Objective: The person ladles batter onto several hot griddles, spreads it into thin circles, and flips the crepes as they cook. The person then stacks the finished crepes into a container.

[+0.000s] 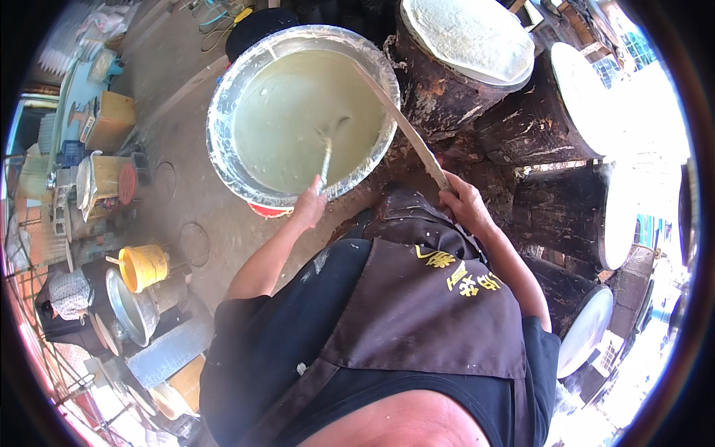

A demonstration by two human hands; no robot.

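A large metal basin (222, 149), its rim streaked with white, holds thick pale grey-green batter-like liquid (287, 100). My left hand (310, 200) is closed round a pale, coated handle (326, 160) whose lower part disappears into the liquid near a small swirl. My right hand (462, 195) grips the lower end of a long flat wooden stick (402, 121), which slants up and left over the right side of the basin. Its far end is over or against the rim; I cannot tell if they touch. A red object (268, 211) shows beneath the basin's front edge.
Dark, scorched-looking barrels (551, 216) with pale round tops curve along the right, close beside me. Along the left stand a yellow bucket (143, 267), a metal bowl (134, 309), boxes (110, 123) and other clutter on the concrete floor (190, 201). A black round item (261, 26) sits behind the basin.
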